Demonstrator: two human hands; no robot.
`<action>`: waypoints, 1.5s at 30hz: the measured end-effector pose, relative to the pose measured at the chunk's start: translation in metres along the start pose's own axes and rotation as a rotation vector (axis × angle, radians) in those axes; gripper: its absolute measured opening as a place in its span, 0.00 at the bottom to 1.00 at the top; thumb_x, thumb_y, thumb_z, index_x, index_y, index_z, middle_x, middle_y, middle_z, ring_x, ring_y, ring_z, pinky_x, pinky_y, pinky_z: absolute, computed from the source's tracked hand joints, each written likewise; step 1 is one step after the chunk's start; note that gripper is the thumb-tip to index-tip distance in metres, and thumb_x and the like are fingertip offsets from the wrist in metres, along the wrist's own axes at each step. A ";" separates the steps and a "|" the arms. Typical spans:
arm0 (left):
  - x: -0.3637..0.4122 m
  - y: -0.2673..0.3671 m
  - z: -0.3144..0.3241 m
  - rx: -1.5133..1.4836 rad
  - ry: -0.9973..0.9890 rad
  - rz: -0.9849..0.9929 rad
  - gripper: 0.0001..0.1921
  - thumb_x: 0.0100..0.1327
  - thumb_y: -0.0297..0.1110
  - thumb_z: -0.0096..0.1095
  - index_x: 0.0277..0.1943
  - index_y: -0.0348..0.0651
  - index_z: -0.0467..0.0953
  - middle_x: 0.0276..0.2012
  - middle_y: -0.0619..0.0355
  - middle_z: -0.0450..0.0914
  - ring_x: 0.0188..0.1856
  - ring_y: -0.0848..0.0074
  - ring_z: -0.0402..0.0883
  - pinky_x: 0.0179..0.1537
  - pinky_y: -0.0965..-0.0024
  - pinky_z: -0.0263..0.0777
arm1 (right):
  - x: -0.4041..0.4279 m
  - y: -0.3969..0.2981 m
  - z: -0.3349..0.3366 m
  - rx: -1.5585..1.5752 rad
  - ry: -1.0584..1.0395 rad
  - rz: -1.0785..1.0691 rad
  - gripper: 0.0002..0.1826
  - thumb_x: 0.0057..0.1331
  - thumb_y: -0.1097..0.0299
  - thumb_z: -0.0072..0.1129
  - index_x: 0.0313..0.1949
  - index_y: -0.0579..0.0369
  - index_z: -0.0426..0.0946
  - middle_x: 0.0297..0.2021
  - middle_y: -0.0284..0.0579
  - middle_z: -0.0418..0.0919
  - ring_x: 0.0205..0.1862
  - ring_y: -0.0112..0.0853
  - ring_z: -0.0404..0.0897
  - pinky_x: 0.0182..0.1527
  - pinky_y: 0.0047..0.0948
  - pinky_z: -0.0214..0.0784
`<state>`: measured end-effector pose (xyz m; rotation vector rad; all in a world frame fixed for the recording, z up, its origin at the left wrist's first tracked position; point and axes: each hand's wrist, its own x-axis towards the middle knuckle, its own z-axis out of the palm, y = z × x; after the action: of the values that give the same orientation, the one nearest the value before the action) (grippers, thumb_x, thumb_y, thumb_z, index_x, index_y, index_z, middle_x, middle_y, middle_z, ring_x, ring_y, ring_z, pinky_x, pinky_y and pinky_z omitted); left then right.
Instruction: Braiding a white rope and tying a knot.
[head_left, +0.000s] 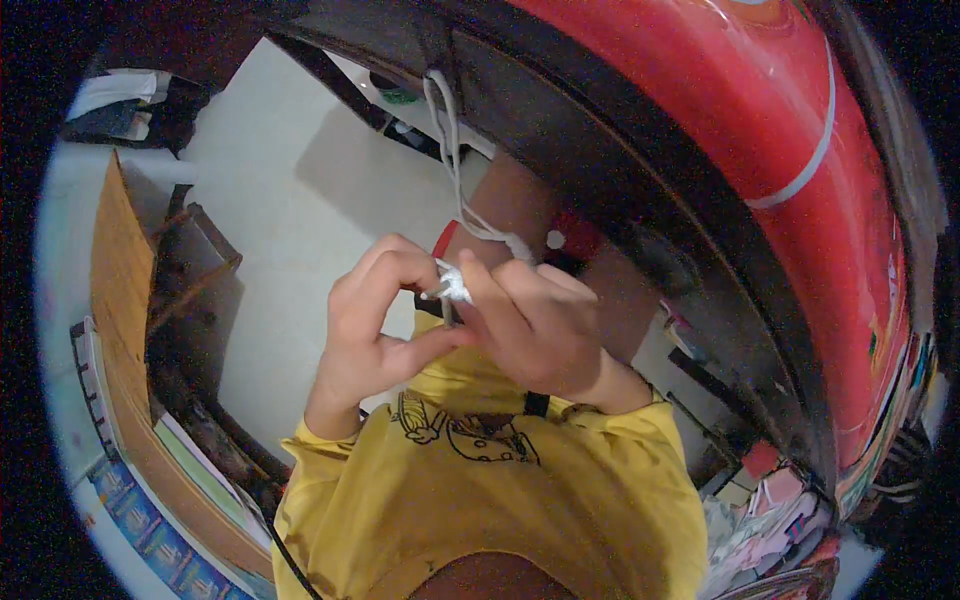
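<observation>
Both hands meet in front of my yellow shirt. My left hand (375, 315) is curled, its fingertips pinching pale cord beside a small knotted piece of white cord (456, 286). From the other side my right hand (532, 322) grips that piece between thumb and fingers. A thin rod-like tip pokes out at the knots; whether it is a tool or the cord's end, I cannot tell. The long pale cord (455, 169) runs up from behind my right hand and loops over the edge of the dark table. My right palm hides part of the work.
A dark table edge (675, 195) curves above and to the right, with a glossy red surface (787, 187) on it. At the left stand a brown board (120, 285) and a dark wooden frame (214, 232). Plastic bags (772, 525) lie at the lower right, above a pale tiled floor (277, 195).
</observation>
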<state>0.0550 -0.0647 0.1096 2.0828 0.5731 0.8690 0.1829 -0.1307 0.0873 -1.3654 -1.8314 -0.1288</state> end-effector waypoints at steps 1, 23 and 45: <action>0.000 -0.001 0.000 -0.026 -0.001 0.020 0.16 0.29 0.28 0.62 0.22 0.36 0.63 0.19 0.57 0.65 0.20 0.74 0.64 0.21 0.78 0.58 | 0.000 -0.001 -0.002 0.000 -0.040 0.001 0.13 0.45 0.72 0.51 0.32 0.63 0.67 0.16 0.36 0.59 0.12 0.24 0.60 0.13 0.19 0.52; -0.012 -0.006 0.008 -0.515 0.060 -0.116 0.05 0.40 0.20 0.51 0.20 0.35 0.62 0.20 0.56 0.65 0.24 0.77 0.63 0.27 0.77 0.58 | 0.008 0.016 -0.006 0.884 -0.136 0.179 0.10 0.47 0.76 0.46 0.32 0.62 0.67 0.20 0.43 0.67 0.18 0.28 0.67 0.18 0.19 0.56; -0.017 0.012 0.027 -0.094 0.358 0.165 0.17 0.32 0.18 0.61 0.29 0.35 0.63 0.27 0.49 0.70 0.27 0.70 0.71 0.25 0.78 0.64 | 0.005 0.010 -0.019 1.444 -0.268 0.823 0.05 0.54 0.70 0.40 0.27 0.58 0.63 0.16 0.33 0.63 0.14 0.15 0.58 0.16 0.11 0.50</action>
<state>0.0650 -0.0954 0.1009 1.9196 0.5377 1.3550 0.2014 -0.1329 0.0998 -0.8711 -0.8723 1.5287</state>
